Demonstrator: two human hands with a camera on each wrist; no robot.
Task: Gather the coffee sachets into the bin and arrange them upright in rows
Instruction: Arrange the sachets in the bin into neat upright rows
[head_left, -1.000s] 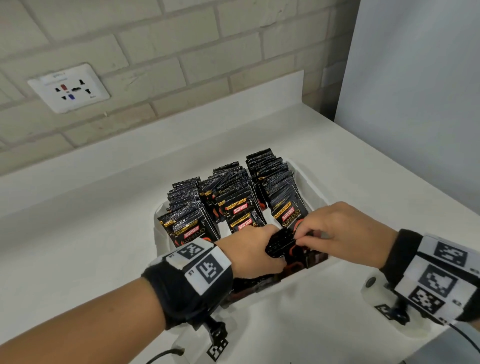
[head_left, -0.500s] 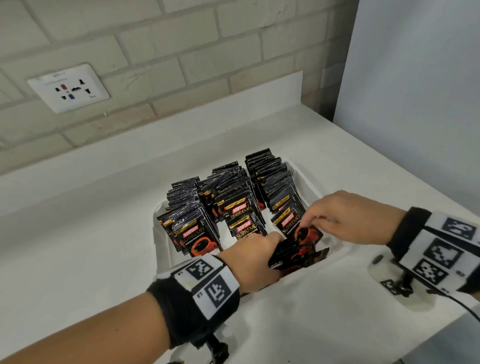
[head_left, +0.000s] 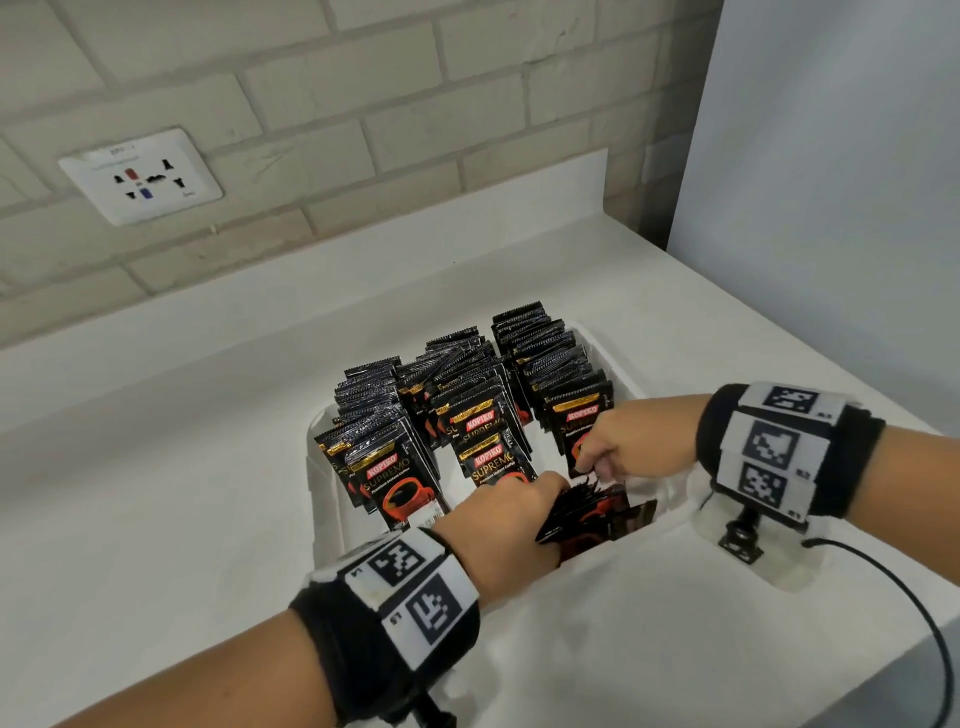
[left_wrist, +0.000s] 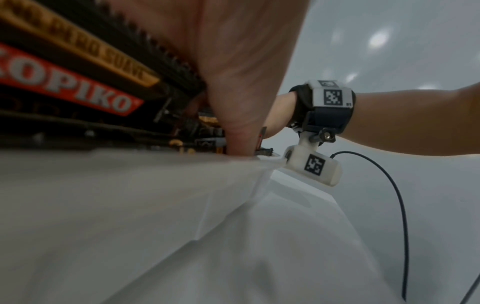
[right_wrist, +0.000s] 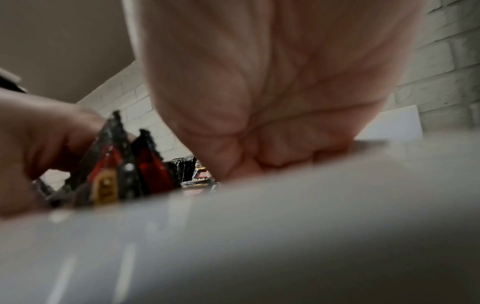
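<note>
A white bin (head_left: 322, 493) on the counter holds three rows of upright black Kopiko coffee sachets: left (head_left: 374, 415), middle (head_left: 467, 395), right (head_left: 550, 364). At the bin's near end my left hand (head_left: 498, 519) grips a tilted bundle of sachets (head_left: 587, 512). The right hand (head_left: 623, 447) reaches in from the right, fingers curled, and pinches the serrated top of one sachet between the bundle and the right row's front sachet (head_left: 576, 415). The right wrist view shows the left hand (right_wrist: 39, 154) holding the bundle (right_wrist: 116, 164), with the right palm (right_wrist: 259, 82) above the bin's rim (right_wrist: 259, 226).
The bin stands on a white counter (head_left: 156, 519) against a brick wall with a socket plate (head_left: 140, 176). A grey panel (head_left: 831, 208) closes the right side. A black cable (head_left: 909, 597) trails from my right wrist over the counter's right edge.
The right hand left the bundle, went to the front of the right row, and has now dropped back to the bundle's top. My left hand keeps the bundle, shifted slightly nearer.
</note>
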